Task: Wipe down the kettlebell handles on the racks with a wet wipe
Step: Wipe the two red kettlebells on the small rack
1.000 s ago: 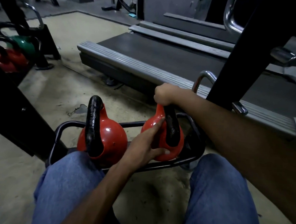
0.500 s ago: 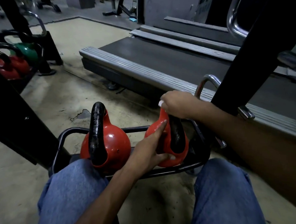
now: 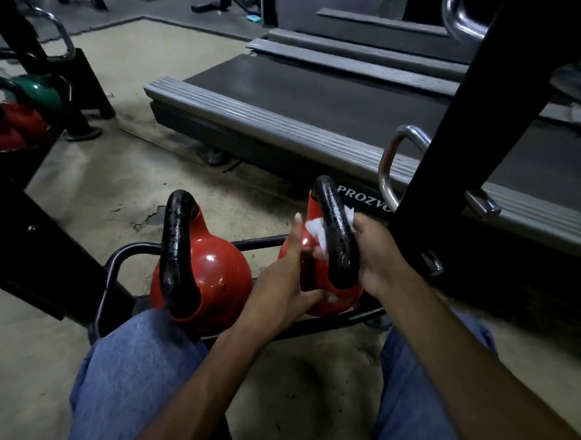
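White wipe [image 3: 315, 232] bunches round the black handle [image 3: 335, 245] of one kettlebell [image 3: 328, 306], gripped there by the right hand [image 3: 378, 258]. Left hand [image 3: 279, 286] rests flat, fingers straight, against its red body.

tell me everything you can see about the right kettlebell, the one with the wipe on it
The right kettlebell has a glossy red round body and a thick black handle with a pebbly texture, arching upright over it. It sits in a low black tube rack beside a matching kettlebell. The right hand grips the handle through a white wet wipe wrapped round it; the left hand lies against the body's left side.
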`<action>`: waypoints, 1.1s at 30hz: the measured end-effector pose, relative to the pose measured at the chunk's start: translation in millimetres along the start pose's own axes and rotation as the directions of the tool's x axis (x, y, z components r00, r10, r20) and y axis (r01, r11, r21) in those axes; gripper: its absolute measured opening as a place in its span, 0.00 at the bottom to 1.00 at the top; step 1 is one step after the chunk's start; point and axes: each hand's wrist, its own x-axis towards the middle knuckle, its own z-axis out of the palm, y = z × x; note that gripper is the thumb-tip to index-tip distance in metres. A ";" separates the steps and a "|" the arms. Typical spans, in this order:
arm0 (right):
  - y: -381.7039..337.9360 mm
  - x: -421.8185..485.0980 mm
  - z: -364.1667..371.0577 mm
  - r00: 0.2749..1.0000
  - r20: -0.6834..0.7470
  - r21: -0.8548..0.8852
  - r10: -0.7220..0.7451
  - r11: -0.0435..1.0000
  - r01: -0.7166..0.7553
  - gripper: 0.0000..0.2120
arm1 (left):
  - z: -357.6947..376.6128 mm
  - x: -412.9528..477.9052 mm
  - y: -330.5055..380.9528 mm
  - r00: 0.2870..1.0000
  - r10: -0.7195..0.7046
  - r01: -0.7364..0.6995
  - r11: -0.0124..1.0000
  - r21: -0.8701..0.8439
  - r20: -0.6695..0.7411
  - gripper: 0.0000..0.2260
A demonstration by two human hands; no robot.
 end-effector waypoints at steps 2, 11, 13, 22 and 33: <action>6.2 -11.7 -5.5 0.995 -0.080 -0.147 -0.056 0.988 0.044 0.26 | 0.2 0.8 -1.5 1.000 0.006 -0.006 1.000 0.006 -0.005 0.63; 2.2 -22.6 15.0 0.922 -0.319 -0.344 -0.221 0.933 0.104 0.25 | -4.1 2.7 1.4 1.000 -0.017 0.017 1.000 0.010 0.013 0.64; 25.3 -45.5 9.5 0.822 -0.316 -0.676 -0.473 0.721 0.155 0.19 | -4.9 3.1 1.9 1.000 -0.009 0.008 1.000 0.025 0.015 0.64; 10.6 -24.9 -13.9 0.731 0.452 -0.891 -0.511 -0.221 0.396 0.22 | -5.8 1.4 4.0 1.000 0.002 -0.002 1.000 -0.004 0.014 0.61; -74.2 52.1 43.2 0.829 0.411 -0.281 0.379 -0.813 0.510 0.28 | -6.3 0.7 4.8 0.998 -0.042 0.042 0.999 0.000 0.049 0.63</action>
